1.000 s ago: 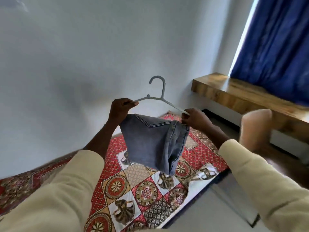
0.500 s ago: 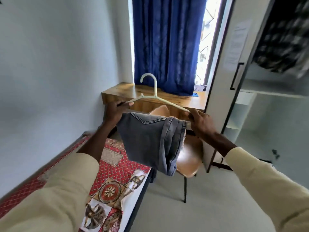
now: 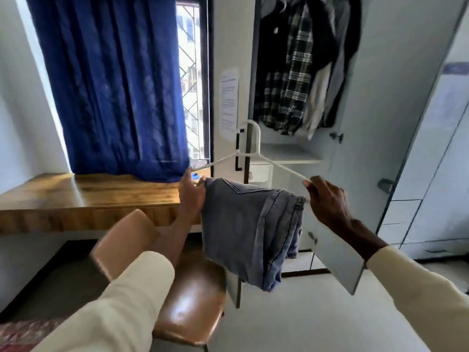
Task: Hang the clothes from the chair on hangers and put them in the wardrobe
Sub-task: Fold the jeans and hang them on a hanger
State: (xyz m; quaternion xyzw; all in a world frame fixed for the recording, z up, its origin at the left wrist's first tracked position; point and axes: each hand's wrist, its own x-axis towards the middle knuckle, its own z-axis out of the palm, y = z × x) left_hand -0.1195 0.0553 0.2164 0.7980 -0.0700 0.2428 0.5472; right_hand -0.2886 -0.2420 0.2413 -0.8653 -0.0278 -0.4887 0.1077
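Fingers of the person's left hand (image 3: 190, 193) pinch the left tip of a thin white plastic hanger (image 3: 250, 158), the thumb pressed against the bar end, while the fingers of the right hand (image 3: 327, 201) are curled closed around the hanger's right tip. Both forearms come out of cream-coloured sleeves (image 3: 121, 303).

Far left, a deep blue curtain (image 3: 114, 85) hangs over a window, its hem brushing a wooden wall-mounted desk (image 3: 83, 196). Below the desk stands a brown chair with a glossy moulded seat (image 3: 187, 308), its backrest partly behind the left forearm; nothing lies on the part of the seat that shows. A scrap of red patterned bedspread (image 3: 22, 331) shows in the bottom left corner.

Between the two hands, a pair of folded grey-blue denim jeans (image 3: 250, 229) drapes over the hanger's lower bar and hangs down in front of the chair, clear of it. The hanger's hook stands upright above the jeans.

Further right, the white wardrobe (image 3: 375, 123) stands open. A black-and-white checked shirt (image 3: 289, 80) and other dark and pale garments hang inside at the top. The hanger with the jeans is held in front of the opening, lower than those clothes and not yet inside.
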